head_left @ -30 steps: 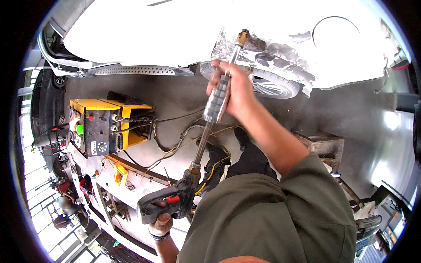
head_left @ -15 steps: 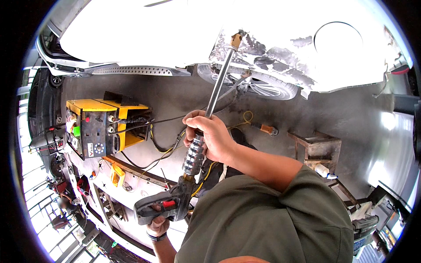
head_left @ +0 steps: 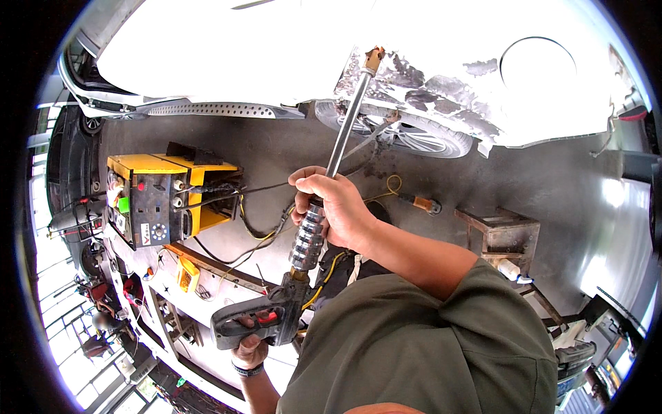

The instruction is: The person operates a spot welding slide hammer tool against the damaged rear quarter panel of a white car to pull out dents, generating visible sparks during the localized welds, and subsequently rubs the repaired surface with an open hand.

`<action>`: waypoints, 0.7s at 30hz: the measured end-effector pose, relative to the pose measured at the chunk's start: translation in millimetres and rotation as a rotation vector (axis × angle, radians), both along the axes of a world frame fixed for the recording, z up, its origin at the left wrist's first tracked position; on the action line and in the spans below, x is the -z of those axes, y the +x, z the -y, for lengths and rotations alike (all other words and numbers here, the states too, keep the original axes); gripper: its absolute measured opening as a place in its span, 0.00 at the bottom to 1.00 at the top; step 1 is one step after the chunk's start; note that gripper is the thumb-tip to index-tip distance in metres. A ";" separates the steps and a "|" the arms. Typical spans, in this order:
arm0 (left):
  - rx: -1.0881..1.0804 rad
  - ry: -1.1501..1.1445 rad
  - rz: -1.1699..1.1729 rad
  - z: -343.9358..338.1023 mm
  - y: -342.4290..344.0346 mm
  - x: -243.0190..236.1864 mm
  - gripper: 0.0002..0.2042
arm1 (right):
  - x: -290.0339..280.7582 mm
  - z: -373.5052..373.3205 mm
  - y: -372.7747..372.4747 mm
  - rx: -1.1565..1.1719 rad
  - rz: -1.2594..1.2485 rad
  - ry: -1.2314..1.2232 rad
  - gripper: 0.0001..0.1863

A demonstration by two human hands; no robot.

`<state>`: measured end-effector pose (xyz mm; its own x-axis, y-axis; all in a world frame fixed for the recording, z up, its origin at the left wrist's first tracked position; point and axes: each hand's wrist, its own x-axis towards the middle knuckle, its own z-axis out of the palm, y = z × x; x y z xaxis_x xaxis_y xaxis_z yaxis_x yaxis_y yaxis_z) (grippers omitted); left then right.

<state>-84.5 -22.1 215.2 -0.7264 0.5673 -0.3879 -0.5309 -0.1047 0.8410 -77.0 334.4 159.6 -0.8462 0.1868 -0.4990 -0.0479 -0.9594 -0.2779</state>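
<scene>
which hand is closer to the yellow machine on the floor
Left. The left hand grips the tool's pistol handle below the yellow machine; the right hand holds the ribbed slide weight farther right.

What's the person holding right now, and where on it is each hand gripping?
A long dent-pulling tool. The right hand wraps the ribbed metal weight on its shaft; the left hand grips the dark pistol handle at the near end.

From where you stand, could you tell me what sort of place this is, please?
Most likely a car body repair shop. A white car with a sanded, patchy panel stands on a concrete floor, a yellow machine trails cables, and both hands work a slide-hammer dent puller against the panel.
</scene>
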 end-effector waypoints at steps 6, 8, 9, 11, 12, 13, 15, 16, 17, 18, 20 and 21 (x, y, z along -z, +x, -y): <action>0.019 0.008 -0.067 -20.4 -5.3 -20.0 0.27 | -9.2 -58.8 -23.6 0.011 0.079 0.122 0.18; 0.024 0.039 -0.056 -18.0 -9.5 -7.7 0.27 | 0.7 -104.4 -29.6 0.083 0.025 0.190 0.19; 0.009 0.057 -0.058 -17.3 -12.2 -6.4 0.27 | 5.3 -114.6 -36.4 0.139 -0.047 0.193 0.19; 0.047 0.041 -0.035 -19.7 -18.0 -9.9 0.26 | 15.4 -106.0 -38.3 0.220 -0.058 0.196 0.20; 0.050 0.049 -0.050 -18.8 -22.2 -10.0 0.26 | 8.7 -85.0 -36.3 0.234 0.013 0.195 0.19; 0.052 0.061 -0.068 -17.4 -27.6 -7.6 0.26 | 2.6 -60.0 -33.8 0.246 0.080 0.198 0.17; 0.111 0.036 -0.058 19.4 -47.7 8.5 0.27 | 5.1 18.0 -16.9 0.096 -0.006 0.190 0.12; 0.044 0.000 0.099 49.9 -59.1 18.0 0.30 | 8.4 42.9 -10.2 0.106 0.027 0.105 0.10; -0.027 -0.030 0.248 65.0 -71.0 24.2 0.34 | 10.5 62.9 -8.8 0.113 0.050 0.027 0.08; 0.064 -0.042 0.202 36.7 -77.3 7.8 0.41 | 16.2 78.1 -6.6 0.115 0.052 0.000 0.07; 0.132 -0.130 0.209 59.7 -94.7 22.2 0.44 | 29.6 103.0 -1.4 0.132 0.087 -0.009 0.06; 0.142 -0.135 0.204 60.2 -103.4 25.3 0.43 | 36.7 106.3 -3.1 0.147 0.089 -0.007 0.06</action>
<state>-187.9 -82.3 189.9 -0.5421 0.5916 -0.5968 -0.6921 0.0884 0.7163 -80.0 228.1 122.9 -0.7626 0.3013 -0.5725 -0.1633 -0.9459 -0.2802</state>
